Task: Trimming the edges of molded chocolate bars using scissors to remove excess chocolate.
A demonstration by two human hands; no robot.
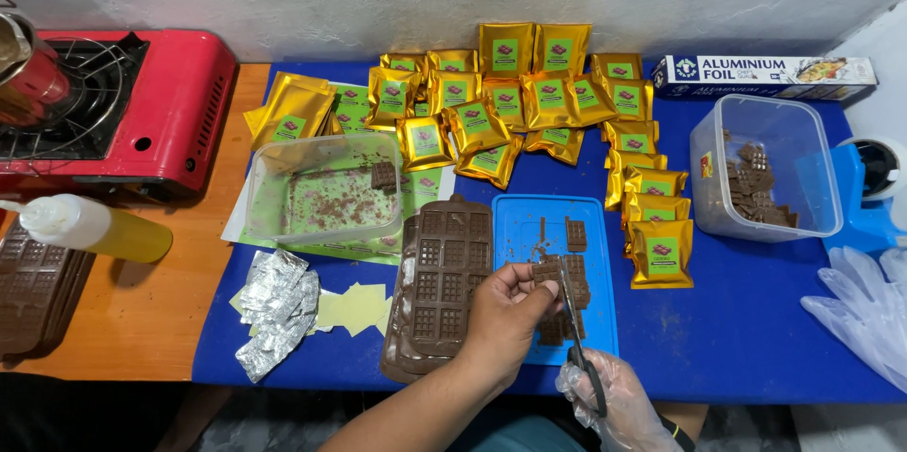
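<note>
My bare left hand (504, 315) pinches a small brown chocolate piece (546, 272) over a blue cutting board (524, 225). My right hand (614, 397), in a clear plastic glove, grips black scissors (574, 329) whose blades point up at that piece. More cut chocolate pieces (575, 234) lie on the board. A brown chocolate mould (442, 282) lies just left of the board, partly under my left wrist.
Many gold pouches (491, 102) with green labels spread across the blue table. A clear tub of chocolate pieces (765, 178) stands right, a foil box (761, 77) behind it, a clear glove (864, 306) nearby. Left: clear container (321, 192), foil scraps (276, 306), squeeze bottle (90, 228), red stove (142, 107).
</note>
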